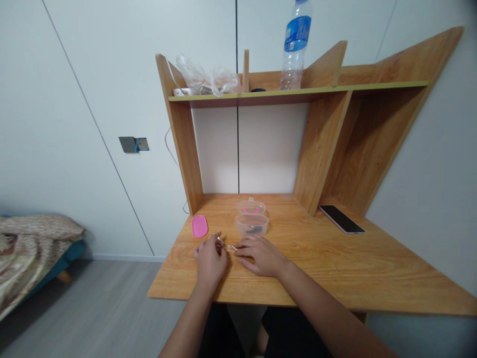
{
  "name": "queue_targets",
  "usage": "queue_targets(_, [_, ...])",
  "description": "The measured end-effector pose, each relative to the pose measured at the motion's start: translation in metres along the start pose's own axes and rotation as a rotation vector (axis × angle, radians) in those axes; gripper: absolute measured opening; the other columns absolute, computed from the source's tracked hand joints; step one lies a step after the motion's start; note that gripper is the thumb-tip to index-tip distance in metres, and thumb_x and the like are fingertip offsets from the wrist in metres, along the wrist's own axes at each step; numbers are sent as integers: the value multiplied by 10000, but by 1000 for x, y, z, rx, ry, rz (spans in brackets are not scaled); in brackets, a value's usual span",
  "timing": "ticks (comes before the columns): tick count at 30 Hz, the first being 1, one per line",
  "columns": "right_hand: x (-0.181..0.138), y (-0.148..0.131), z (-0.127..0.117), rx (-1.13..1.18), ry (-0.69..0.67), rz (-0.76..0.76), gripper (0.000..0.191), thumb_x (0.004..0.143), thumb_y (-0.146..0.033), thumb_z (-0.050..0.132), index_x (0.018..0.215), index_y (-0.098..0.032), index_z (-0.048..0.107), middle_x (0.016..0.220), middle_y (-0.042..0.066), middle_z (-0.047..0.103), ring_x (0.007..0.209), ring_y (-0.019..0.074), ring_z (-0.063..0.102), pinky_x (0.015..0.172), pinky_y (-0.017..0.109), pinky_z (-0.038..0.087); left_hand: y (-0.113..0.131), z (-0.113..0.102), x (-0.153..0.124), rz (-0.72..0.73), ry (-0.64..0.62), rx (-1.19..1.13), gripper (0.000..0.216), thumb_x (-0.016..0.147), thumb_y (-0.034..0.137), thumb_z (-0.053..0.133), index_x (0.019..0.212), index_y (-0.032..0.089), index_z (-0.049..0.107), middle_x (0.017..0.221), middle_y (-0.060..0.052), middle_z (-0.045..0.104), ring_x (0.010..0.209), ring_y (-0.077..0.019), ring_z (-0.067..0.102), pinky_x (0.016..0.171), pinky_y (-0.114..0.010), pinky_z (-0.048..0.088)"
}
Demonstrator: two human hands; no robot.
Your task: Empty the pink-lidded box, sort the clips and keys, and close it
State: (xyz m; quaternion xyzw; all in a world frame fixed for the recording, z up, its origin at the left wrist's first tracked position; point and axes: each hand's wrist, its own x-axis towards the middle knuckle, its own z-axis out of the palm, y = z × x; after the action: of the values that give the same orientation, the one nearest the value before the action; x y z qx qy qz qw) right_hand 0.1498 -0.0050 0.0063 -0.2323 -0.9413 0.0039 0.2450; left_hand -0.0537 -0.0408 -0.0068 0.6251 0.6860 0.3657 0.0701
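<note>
My left hand (pixel 211 256) is closed over the wooden desk, with a small shiny metal piece (pixel 219 240) between its fingers; its kind is too small to tell. Facing it, my right hand (pixel 261 254) lies low over the desktop and pinches a slim metal tool (pixel 231 247) whose tip points toward the left hand. The two metal parts are close together; whether they touch I cannot tell. Just beyond the hands stands a clear plastic box (pixel 242 226), its hinged lid (pixel 246 206) tipped back, with something dark inside. A pink oval lid-like piece (pixel 199 226) lies beyond the left hand.
A phone (pixel 341 219) lies at the right beside the shelf's upright (pixel 322 154). On the shelf above are a water bottle (pixel 296 44), a clear plastic bag (pixel 208 77) and a white cable. The desk's front edge (pixel 257 302) runs close below my forearms.
</note>
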Motion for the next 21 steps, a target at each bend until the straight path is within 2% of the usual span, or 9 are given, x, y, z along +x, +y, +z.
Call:
queue_targets(4, [0, 0, -1, 4, 14, 39, 202, 917, -218, 595, 1048, -217, 749, 972, 58, 760, 983, 221, 644, 937, 380, 470, 0, 0, 0, -55, 30, 70, 410, 817, 162, 539, 1213, 214, 632, 1043, -95, 735, 1034, -306, 608, 915, -464, 355])
queue_targets(8, [0, 0, 0, -5, 33, 65, 195, 905, -183, 588, 998, -209, 757, 952, 60, 762, 953, 219, 653, 898, 368, 485, 1, 4, 0, -93, 84, 178, 426, 833, 219, 537, 1245, 220, 643, 1274, -146, 643, 1171, -358, 537, 955, -506, 354])
queue_targets(12, [-1, 1, 3, -8, 50, 59, 190, 889, -170, 594, 972, -209, 760, 941, 60, 760, 924, 216, 656, 881, 362, 496, 6, 9, -2, -18, 58, 256, 524, 860, 316, 554, 1366, 183, 568, 1456, -179, 518, 1364, -399, 377, 1085, -571, 242])
queue_targets(15, [-2, 2, 4, -16, 48, 67, 186, 885, -169, 593, 957, -209, 760, 935, 58, 757, 902, 215, 655, 864, 362, 501, 8, 11, -4, 25, 36, 261, 538, 873, 316, 550, 1393, 174, 540, 1461, -175, 524, 1424, -402, 302, 1129, -583, 170])
queue_targets(21, [-4, 5, 6, -23, 79, 83, 186, 881, -164, 604, 986, -204, 752, 947, 65, 745, 918, 217, 647, 863, 360, 503, 6, 8, -2, 27, 35, 187, 484, 887, 325, 563, 1352, 190, 560, 1345, -162, 626, 1411, -391, 331, 1115, -584, 179])
